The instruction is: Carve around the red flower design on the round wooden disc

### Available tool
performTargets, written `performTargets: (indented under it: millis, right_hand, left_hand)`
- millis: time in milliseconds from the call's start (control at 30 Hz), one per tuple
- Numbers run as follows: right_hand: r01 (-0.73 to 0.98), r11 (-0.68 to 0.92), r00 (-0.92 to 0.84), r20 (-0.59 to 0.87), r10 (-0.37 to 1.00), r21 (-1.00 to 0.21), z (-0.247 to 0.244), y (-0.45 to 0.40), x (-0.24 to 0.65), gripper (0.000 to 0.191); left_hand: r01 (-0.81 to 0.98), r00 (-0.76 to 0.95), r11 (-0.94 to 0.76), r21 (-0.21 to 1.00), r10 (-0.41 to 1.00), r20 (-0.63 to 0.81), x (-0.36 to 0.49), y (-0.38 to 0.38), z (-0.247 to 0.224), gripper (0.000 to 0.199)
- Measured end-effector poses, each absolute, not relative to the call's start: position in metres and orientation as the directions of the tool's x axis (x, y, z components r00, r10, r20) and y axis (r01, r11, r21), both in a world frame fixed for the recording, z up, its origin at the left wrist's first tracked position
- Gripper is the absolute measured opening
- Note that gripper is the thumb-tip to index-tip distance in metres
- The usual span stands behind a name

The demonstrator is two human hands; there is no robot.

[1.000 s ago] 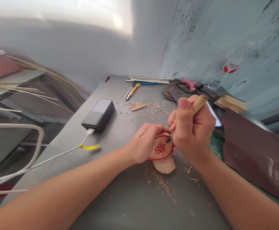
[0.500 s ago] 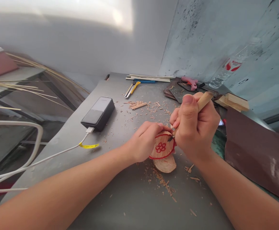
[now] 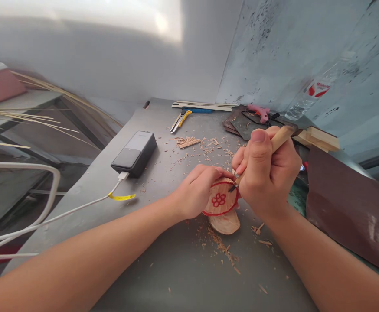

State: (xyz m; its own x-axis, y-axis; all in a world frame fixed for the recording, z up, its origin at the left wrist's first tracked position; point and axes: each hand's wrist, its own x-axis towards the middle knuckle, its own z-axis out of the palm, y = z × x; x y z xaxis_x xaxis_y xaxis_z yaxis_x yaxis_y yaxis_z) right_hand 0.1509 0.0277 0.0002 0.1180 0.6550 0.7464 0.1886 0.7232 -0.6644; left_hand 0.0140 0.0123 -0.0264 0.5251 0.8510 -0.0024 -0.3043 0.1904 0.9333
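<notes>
My left hand (image 3: 200, 190) is closed on the left and far edge of a wooden disc (image 3: 227, 206), which bears a red painted rim and a red flower outline. Under its near side lies a second, plain wood slice (image 3: 226, 222) on the table. Wrapped in a fist, my right hand (image 3: 266, 173) grips the wooden handle of a carving chisel (image 3: 282, 138). The dark blade points down to the left, its tip at the disc's upper right, by the red rim. Part of the handle is hidden by my fingers.
Wood shavings (image 3: 189, 142) litter the grey table. A power bank (image 3: 134, 154) with a white cable is at left, a yellow utility knife (image 3: 181, 121) farther back. At right are a pink glue gun (image 3: 258, 112), a water bottle (image 3: 308, 97), wood blocks (image 3: 321, 138) and a brown sheet (image 3: 345, 203).
Almost nothing differs. My right hand with the chisel has shifted very slightly, and the whole view has moved a little to the right.
</notes>
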Motion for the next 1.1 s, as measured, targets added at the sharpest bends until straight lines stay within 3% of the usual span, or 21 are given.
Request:
performTargets:
  millis: [233, 433, 767, 1100]
  right_hand:
    - [0.187, 0.723, 0.112, 0.746, 0.656, -0.665, 0.0012, 0.0261, 0.1500, 0.032]
    - [0.211, 0.736, 0.126, 0.765, 0.632, -0.643, -0.0009, 0.0278, 0.1497, 0.033]
    - [0.223, 0.726, 0.147, 0.759, 0.634, -0.650, 0.0009, 0.0255, 0.1474, 0.033]
    - [0.241, 0.679, 0.101, 0.713, 0.693, -0.694, -0.0015, 0.0302, 0.1488, 0.034]
  left_hand:
    - [-0.259, 0.463, 0.146, 0.955, 0.886, -0.009, 0.0133, 0.0114, -0.0261, 0.034]
    - [-0.302, 0.528, 0.192, 0.934, 0.849, -0.004, 0.0137, 0.0111, -0.0252, 0.037]
    - [-0.125, 0.458, 0.062, 0.990, 0.889, 0.003, 0.0117, 0.0117, -0.0258, 0.038]
    - [-0.252, 0.543, 0.212, 0.944, 0.838, -0.043, 0.0141, 0.0118, -0.0242, 0.037]
